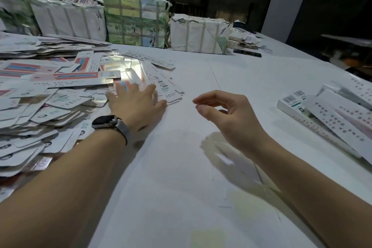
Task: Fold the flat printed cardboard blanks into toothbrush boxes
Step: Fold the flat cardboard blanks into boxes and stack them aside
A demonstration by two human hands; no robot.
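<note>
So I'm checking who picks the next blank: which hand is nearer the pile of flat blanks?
Left. The left hand rests on the pile of flat blanks at its near edge; the right hand hovers apart over bare table.

White blanks [66,78] carry red-and-blue stripes (some pink); table [241,70] white; wrapped bundle [136,22] green-patterned.

We see a heap of flat cardboard blanks [50,94], thin printed card with a glossy coating that throws back the light near the top of the pile. The folded boxes [330,119] are the same card, smooth and white. The table [201,167] has a matt, smooth white surface. The wrapped bundles [199,34] are in torn, rough-edged paper. The watch [104,122] has a glossy dark face and a metal mesh band.
</note>
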